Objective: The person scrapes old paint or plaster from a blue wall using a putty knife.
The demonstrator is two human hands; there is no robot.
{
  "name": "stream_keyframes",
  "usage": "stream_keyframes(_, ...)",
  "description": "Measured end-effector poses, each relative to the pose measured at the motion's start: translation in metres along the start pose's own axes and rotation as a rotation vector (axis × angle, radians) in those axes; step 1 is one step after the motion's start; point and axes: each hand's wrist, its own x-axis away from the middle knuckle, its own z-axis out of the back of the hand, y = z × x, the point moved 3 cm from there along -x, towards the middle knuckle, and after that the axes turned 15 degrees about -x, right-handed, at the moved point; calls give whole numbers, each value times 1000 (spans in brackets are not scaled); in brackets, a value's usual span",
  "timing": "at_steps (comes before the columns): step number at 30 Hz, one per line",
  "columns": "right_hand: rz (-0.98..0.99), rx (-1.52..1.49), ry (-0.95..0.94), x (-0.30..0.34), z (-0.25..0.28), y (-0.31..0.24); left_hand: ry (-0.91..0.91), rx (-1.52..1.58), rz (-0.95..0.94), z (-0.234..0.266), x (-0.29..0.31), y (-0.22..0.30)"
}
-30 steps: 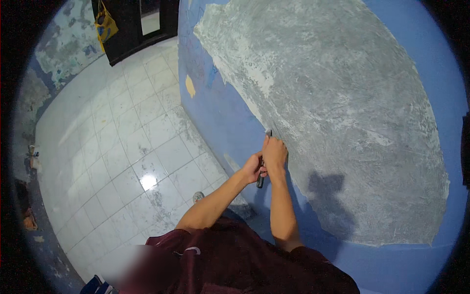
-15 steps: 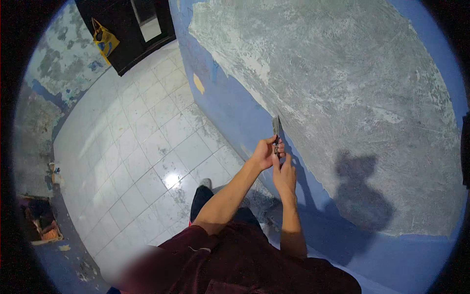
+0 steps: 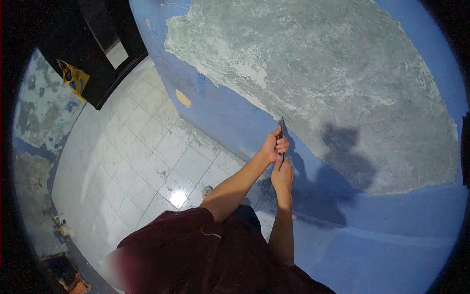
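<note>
Okay, bladed tool (image 3: 282,125) was held near gray patch (image 3: 313,73), clasped by left hand (image 3: 275,146) fingers, handle end gripped by right hand (image 3: 282,177) fingers.

Shirt (image 3: 191,250): dark maroon, plain cloth, loose, folds across the torso. Short sleeves, same maroon; left sleeve (image 3: 182,218) ends with a loose hem, right sleeve (image 3: 301,278) darker, in shade. Thin pale curved line (image 3: 210,233) on the shirt, too small to make out. Near left of the shirt blurred. Forearms (image 3: 236,183) and hands (image 3: 274,145) bare. Trousers (image 3: 249,218) dark, bluish, mostly hidden by the shirt. One shoe (image 3: 207,190) showing beyond: light grey-white, rounded toe, darker marks.
</note>
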Motion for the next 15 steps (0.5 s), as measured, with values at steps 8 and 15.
stream_keyframes(8, 26, 9, 9, -12, 17, 3, 30, 81, -170, -2, -9, -4)
stream_keyframes(15, 38, 43, 47, -7, 10, 19, 81, -3, -119, 5, -7, -13)
